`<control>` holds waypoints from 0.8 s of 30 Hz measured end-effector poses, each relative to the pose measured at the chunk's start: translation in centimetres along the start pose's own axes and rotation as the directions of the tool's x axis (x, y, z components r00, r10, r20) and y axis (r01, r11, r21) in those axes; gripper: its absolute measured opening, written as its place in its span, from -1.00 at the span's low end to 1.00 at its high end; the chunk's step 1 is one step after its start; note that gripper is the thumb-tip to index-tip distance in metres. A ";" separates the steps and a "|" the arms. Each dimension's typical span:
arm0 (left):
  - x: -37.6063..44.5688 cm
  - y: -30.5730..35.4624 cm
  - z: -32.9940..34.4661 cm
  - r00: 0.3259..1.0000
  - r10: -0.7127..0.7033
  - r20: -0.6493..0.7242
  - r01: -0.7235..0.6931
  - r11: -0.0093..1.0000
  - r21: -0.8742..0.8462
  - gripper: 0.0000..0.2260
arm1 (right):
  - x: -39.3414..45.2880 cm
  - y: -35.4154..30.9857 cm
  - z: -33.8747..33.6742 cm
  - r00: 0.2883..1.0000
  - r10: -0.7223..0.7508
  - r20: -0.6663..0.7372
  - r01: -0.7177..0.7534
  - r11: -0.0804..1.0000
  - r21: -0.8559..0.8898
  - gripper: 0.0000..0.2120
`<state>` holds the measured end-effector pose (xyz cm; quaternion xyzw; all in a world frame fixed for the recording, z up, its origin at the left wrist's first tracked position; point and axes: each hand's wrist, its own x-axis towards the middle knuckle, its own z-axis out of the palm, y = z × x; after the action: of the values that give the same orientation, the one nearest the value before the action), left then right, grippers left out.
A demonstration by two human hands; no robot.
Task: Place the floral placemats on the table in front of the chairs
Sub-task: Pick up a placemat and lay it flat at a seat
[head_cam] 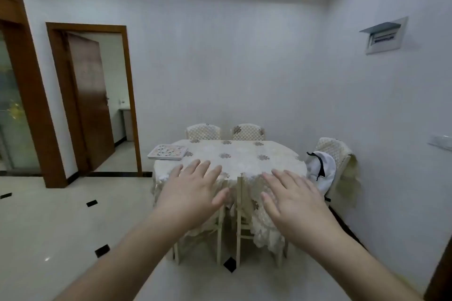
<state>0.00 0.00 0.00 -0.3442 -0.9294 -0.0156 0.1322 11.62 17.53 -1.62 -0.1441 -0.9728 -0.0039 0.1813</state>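
Note:
A stack of floral placemats lies on the far left corner of the table, which wears a cream lace cloth. Two chairs stand at the far side, one chair at the right, and two more are tucked in at the near side, partly hidden by my hands. I stand some way back from the table. My left hand and my right hand are stretched out in front of me, palms down, fingers straight and spread, holding nothing.
A white bag with a black strap hangs on the right chair. An open wooden door is at the left, beside a glass door. White walls close in behind and to the right of the table. The tiled floor lies between me and the table.

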 end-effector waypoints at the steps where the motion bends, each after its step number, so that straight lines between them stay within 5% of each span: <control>1: -0.2 -0.4 0.4 1.000 0.010 -0.010 -0.009 1.000 0.029 -0.40 | 0.0 -0.4 0.4 1.000 -0.008 0.006 0.008 1.000 0.001 -0.16; 12: -0.7 -1.3 6.7 0.989 0.123 -0.086 -0.125 0.992 -0.015 -0.40 | -1.9 -1.1 6.9 0.999 0.022 0.041 -0.022 1.000 -0.013 -0.22; 18: 0.5 1.1 10.7 0.985 0.149 -0.090 -0.156 0.985 -0.080 -0.40 | -2.7 1.9 11.0 0.997 0.040 0.066 -0.038 0.998 -0.041 -0.42; 24: 1.7 4.1 15.4 0.997 0.063 -0.050 -0.068 0.993 -0.096 -0.39 | -2.4 7.2 14.2 1.000 0.012 0.028 -0.010 0.999 -0.050 -0.47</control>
<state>-2.20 6.00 -14.67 -0.3801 -0.9124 -0.0646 0.1374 10.76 24.64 -16.03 -0.1539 -0.9741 -0.0252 0.1639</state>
